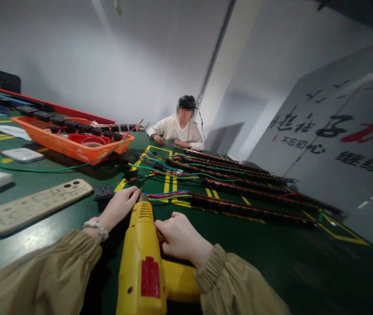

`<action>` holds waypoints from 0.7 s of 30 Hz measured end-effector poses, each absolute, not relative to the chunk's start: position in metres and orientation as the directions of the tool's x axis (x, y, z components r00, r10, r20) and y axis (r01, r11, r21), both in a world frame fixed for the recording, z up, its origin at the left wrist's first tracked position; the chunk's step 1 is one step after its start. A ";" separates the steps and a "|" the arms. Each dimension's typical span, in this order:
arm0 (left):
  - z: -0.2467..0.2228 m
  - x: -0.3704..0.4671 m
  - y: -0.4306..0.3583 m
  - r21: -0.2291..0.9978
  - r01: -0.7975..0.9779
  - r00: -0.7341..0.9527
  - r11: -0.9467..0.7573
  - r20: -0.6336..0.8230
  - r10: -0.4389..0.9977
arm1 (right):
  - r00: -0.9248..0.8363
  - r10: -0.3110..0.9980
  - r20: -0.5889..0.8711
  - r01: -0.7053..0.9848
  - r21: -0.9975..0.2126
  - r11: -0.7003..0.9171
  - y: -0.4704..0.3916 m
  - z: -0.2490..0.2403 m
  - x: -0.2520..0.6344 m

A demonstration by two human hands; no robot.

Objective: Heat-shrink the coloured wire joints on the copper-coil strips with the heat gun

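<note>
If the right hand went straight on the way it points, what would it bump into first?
Probably the yellow heat gun, whose body lies just ahead of the right hand; depth is unclear, and they may already touch.

The head camera looks forward across the table (304,262).

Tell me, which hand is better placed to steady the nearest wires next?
Probably the left hand: its fingertips are by the nozzle, near the wires; the right hand is farther back beside the yellow tool.
</note>
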State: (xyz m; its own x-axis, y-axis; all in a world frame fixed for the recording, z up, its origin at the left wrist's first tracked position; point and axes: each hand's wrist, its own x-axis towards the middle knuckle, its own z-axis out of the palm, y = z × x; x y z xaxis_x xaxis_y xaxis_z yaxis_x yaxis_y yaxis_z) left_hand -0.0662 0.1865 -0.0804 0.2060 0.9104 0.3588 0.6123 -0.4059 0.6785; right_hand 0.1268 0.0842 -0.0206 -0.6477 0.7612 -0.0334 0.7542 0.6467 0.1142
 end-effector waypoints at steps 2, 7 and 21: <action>-0.080 -0.067 0.186 0.674 0.616 0.213 -0.408 0.357 0.910 | -0.651 0.758 -0.035 0.752 0.105 0.650 0.084 -0.020 0.128; -0.079 -0.067 0.186 0.665 0.621 0.235 -0.416 0.349 0.907 | -0.651 0.758 -0.023 0.755 0.084 0.651 0.084 -0.022 0.128; -0.040 -0.069 0.184 0.679 0.624 0.304 -0.387 0.245 0.921 | -0.660 0.751 0.007 0.750 0.064 0.659 0.083 -0.023 0.131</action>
